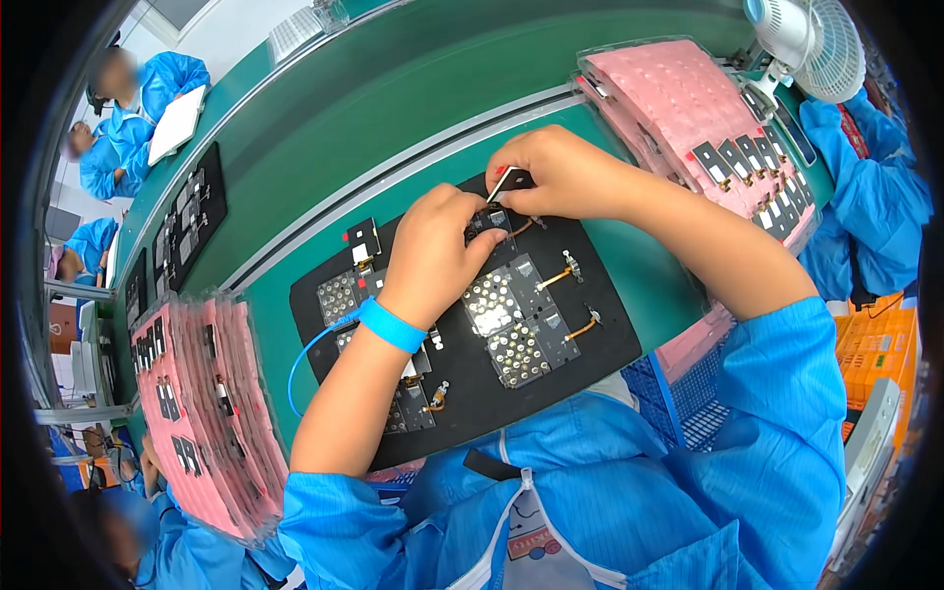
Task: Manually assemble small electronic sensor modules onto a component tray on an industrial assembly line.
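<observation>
My right hand pinches a small flat black screen-like module with a red tab, tilted above the far edge of a black mat. Close beside it, my left hand has its thumb and fingers bent in at a circuit board. Whatever the left fingertips grip there is hidden. A blue wrist strap with a cord circles my left wrist. On the mat lie other circuit boards with round silver contacts and short orange cables. Another black module rests left of my left hand.
Stacked pink trays with black modules stand at left and at right. A white fan is at the far right. A green belt runs beyond the metal rail. A blue crate sits low at right. Co-workers in blue sit around.
</observation>
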### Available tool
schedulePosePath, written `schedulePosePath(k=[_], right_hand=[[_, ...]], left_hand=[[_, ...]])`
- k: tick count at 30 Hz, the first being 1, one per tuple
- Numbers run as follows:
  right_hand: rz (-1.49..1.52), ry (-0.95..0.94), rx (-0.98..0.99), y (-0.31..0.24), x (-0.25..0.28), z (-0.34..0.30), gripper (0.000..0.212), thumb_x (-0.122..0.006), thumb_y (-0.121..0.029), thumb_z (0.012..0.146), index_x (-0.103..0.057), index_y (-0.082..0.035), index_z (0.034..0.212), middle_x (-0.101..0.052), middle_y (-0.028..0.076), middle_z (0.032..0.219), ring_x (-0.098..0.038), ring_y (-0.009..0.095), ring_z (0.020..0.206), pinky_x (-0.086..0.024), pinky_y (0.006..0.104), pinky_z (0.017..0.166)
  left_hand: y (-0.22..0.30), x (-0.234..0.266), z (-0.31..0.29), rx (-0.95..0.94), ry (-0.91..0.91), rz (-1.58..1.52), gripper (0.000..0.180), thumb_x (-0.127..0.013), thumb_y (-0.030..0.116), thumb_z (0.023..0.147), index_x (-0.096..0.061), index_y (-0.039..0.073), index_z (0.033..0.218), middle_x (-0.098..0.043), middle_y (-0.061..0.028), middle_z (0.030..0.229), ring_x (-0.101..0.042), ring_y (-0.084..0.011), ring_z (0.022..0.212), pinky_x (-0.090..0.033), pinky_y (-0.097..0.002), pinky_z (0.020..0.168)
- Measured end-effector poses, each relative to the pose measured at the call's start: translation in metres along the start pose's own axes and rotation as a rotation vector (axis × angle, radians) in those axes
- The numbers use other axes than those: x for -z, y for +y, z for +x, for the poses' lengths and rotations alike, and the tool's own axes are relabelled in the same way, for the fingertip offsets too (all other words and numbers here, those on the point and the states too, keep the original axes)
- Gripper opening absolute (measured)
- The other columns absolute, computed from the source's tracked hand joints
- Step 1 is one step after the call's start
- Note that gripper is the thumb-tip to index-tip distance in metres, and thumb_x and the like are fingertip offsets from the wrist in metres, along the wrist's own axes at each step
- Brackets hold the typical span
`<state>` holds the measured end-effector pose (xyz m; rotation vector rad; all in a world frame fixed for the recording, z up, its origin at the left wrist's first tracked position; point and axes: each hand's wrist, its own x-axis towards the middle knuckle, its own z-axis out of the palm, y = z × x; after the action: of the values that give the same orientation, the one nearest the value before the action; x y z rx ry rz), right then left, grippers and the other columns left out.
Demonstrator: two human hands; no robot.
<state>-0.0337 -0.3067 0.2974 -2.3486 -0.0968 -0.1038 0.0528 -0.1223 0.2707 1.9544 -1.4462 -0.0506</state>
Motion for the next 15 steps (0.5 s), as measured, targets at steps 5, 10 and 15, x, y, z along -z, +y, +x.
schedulePosePath(k=[5,10,15], right_hand=[[0.024,-0.012,0.002,-0.0034,0.0007,-0.0003,0.013,-0.064,-0.004,0.076,-0.064,0.002,0.087,-0.065,0.012,0.076,-0.064,0.017,0.061,-0.050,0.0300,0.057],[0.033,-0.017,-0.014,-0.0022,-0.0011,-0.0002,0.013,-0.065,-0.005,0.076,-0.064,0.002,0.087,-0.065,0.012,0.076,-0.064,0.018,0.060,-0.050,0.0301,0.056],[-0.061,-0.031,0.032,0.0025,0.0007,0.0012,0.013,-0.064,-0.005,0.076,-0.065,0.001,0.087,-0.065,0.014,0.077,-0.065,0.020,0.064,-0.050,0.0322,0.059]], left_hand=[[-0.0009,-0.0001,-0.0003,0.005,-0.006,0.005,0.026,-0.077,0.013,0.070,-0.066,0.001,0.090,-0.058,-0.0134,0.081,-0.058,-0.0333,0.078,-0.046,-0.0418,0.068],[-0.0018,-0.0005,-0.0003,0.008,-0.007,0.010,0.026,-0.077,0.013,0.071,-0.066,0.001,0.091,-0.058,-0.0133,0.082,-0.058,-0.0334,0.078,-0.047,-0.0417,0.069],[-0.0040,-0.0005,0.0001,-0.032,-0.008,0.018,0.028,-0.077,0.013,0.073,-0.064,-0.001,0.093,-0.056,-0.0125,0.081,-0.056,-0.0280,0.070,-0.046,-0.0369,0.061]])
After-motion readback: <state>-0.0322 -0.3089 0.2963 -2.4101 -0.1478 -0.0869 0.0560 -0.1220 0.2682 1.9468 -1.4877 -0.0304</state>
